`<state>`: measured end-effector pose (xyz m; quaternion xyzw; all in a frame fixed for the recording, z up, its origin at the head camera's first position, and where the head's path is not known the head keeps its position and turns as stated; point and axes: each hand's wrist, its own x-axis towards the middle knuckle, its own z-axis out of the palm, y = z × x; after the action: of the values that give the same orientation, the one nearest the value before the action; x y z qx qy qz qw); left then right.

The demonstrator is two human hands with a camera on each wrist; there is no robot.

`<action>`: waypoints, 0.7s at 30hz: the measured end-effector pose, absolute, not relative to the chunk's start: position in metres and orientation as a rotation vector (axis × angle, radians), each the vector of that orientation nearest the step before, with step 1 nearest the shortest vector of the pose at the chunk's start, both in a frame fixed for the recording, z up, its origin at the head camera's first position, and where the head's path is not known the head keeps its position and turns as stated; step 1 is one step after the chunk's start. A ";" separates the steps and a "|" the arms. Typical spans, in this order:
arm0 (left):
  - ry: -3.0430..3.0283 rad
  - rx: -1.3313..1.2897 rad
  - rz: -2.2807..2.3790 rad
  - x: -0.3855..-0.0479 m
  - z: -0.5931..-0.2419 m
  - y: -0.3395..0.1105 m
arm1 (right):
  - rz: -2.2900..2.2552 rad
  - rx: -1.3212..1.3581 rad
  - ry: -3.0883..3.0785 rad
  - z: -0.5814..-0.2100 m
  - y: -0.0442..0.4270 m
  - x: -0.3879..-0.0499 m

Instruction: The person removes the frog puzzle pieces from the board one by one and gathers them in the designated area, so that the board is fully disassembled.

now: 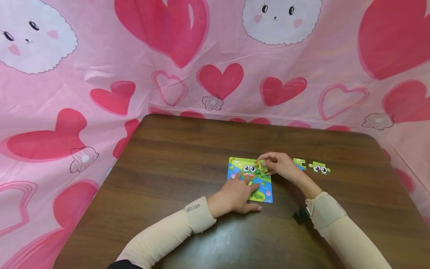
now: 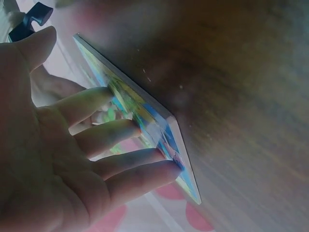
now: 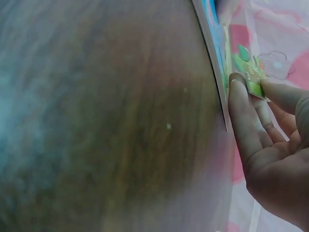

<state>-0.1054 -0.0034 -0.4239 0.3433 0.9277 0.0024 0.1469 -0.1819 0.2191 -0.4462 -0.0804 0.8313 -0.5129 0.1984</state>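
Note:
A square frog jigsaw puzzle [image 1: 268, 186] lies flat on the brown table, with green, blue and yellow printing. My left hand [image 1: 236, 195] rests on it with fingers spread, the fingertips touching its surface in the left wrist view. Over the upper right part of the puzzle, my right hand [image 1: 282, 164] pinches a green puzzle piece [image 3: 252, 72] between thumb and fingers; the right wrist view shows it tilted up off the board. Just right of that hand lie a loose green-and-blue piece [image 1: 298, 163] and a loose piece with eyes [image 1: 320, 168].
The dark wooden table [image 1: 168, 157] has rounded far corners. A pink heart-printed cloth [image 1: 221, 48] hangs behind it and along its sides. A black object [image 1: 301, 215] sits at the right wrist near the sleeve.

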 end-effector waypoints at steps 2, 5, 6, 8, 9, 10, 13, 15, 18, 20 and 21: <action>2.671 0.987 0.005 -0.105 -0.424 -0.003 | -1.525 -0.175 2.265 -0.446 0.222 -0.183; 2.671 0.984 0.003 -0.105 -0.424 -0.003 | -1.634 -0.083 2.196 -0.444 0.228 -0.185; 2.670 0.983 0.000 -0.105 -0.424 -0.003 | -1.672 -0.056 2.171 -0.442 0.231 -0.186; 2.671 0.983 -0.006 -0.105 -0.424 -0.003 | -1.746 -0.009 2.133 -0.440 0.236 -0.186; 2.671 0.983 -0.007 -0.105 -0.424 -0.003 | -1.791 0.016 2.111 -0.438 0.239 -0.186; 2.671 0.982 -0.008 -0.105 -0.424 -0.003 | -1.834 0.029 2.089 -0.437 0.243 -0.186; 2.670 0.981 -0.003 -0.105 -0.424 -0.003 | -1.958 0.067 2.019 -0.435 0.253 -0.186; 2.666 0.977 0.009 -0.105 -0.424 -0.003 | -2.032 0.083 1.963 -0.433 0.261 -0.185; 2.661 0.971 0.026 -0.105 -0.425 -0.004 | -2.119 0.083 1.887 -0.431 0.272 -0.183; 2.663 0.972 0.032 -0.105 -0.425 -0.004 | -2.166 0.078 1.841 -0.428 0.281 -0.182; 2.665 0.974 0.034 -0.105 -0.425 -0.004 | -2.187 0.073 1.824 -0.427 0.285 -0.181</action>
<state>-0.1049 -0.0038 -0.4248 0.3392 0.9284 0.0118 0.1514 -0.1813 0.2848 -0.4266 0.0254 0.6334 -0.7595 0.1458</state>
